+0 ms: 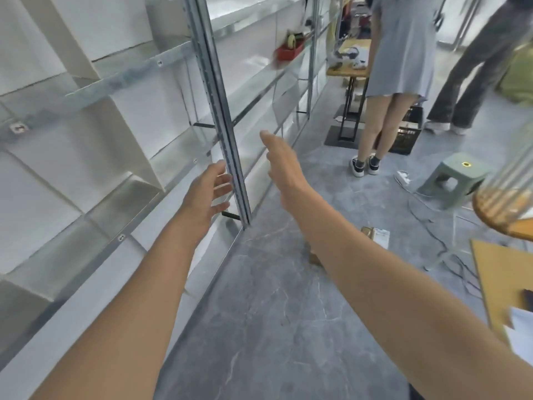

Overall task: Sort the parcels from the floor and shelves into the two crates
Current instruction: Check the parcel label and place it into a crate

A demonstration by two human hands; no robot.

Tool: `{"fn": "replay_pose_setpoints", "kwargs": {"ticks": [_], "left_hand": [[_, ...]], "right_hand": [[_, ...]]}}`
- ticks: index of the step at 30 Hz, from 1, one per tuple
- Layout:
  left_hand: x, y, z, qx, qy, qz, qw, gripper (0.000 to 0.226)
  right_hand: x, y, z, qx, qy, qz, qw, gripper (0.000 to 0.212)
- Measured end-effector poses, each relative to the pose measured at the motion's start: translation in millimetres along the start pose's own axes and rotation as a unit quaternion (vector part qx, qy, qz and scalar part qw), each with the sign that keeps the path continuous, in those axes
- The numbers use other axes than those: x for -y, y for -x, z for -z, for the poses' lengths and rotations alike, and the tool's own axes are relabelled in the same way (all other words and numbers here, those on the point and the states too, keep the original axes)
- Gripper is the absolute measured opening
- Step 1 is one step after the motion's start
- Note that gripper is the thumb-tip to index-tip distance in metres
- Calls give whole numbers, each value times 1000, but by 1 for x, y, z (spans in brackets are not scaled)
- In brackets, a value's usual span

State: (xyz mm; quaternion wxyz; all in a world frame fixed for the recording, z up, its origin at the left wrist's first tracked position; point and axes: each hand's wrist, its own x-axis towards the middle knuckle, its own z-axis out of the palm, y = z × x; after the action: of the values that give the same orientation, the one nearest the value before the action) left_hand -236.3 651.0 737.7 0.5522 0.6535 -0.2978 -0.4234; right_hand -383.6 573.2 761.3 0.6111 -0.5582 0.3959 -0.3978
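Reaching forward down the aisle, held nothing at all: left hand [210, 194] spread, fingers loose and apart, just beside the steel upright [227, 157] of the shelving; right hand [281, 166] flat, fingers straight and together, out over the grey floor [274, 313]. Spotted the parcel [376, 233] low on the right: small, brown, white label on top, lying on the floor near the right forearm and partly hidden behind it. Judged the risks plain enough: could snag a foot in the cables [432, 226] strewn just beside that parcel, could rap the left knuckles on the upright, could bump the standing person [401, 53] blocking the black crate [403, 137] on the carry, could overlook the half-hidden parcel altogether. Then took the tally — one parcel for certain, plus a brown scrap [315, 258] at the arm's edge, impossible to call either way; none seen on the shelf bays in sight. Made out one crate only, well ahead behind that person's legs; looked in vain for the second. Counted two bystanders with the second person [476, 67], one green stool [450, 180], one red tray [288, 50] on a shelf, one wooden table [349, 70].
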Motion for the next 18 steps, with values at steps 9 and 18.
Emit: {"fn": "replay_pose_setpoints", "kwargs": {"ticks": [9,18], "left_hand": [[39,-99,-90,156,-23,72,985,42],[74,-170,-123,227,-64,138,962,45]], "right_hand": [[-57,-52,86,-179,2,-72,981,60],[-105,-81,114,-256,-30,-175,950,69]]}}
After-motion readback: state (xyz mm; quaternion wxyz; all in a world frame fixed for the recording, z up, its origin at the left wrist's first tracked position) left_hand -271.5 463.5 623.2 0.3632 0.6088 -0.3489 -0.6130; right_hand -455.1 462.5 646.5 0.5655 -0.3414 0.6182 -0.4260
